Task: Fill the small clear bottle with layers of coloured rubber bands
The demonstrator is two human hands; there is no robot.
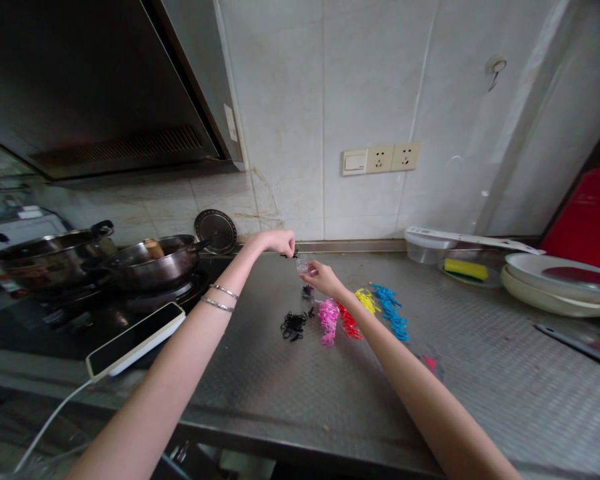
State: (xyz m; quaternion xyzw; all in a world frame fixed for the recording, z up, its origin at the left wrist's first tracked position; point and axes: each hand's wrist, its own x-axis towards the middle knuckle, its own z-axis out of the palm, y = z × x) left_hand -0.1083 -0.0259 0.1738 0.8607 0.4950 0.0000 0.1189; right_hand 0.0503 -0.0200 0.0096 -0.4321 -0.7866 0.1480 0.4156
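My left hand (281, 241) is closed in a pinch above the counter, with a few small black rubber bands (289, 255) dangling at its fingertips. Just to its right, my right hand (322, 277) grips a small clear plastic container (304, 266), tilted near the left fingers. Beneath them lies a little dark clump (307, 292). Nearer to me is a pile of black rubber bands (294, 325). Rightward follow piles of pink bands (329, 321), red bands (349, 323), yellow bands (367, 300) and blue bands (391, 311). My right forearm partly covers the red and yellow piles.
Pots (153, 267) stand on the stove at left, beside a white phone-like device (135, 340) with a cable. At right are a yellow sponge (465, 269), stacked plates (555, 301), a clear tub (427, 248) and a knife-like tool (577, 347). The tiled wall closes the back.
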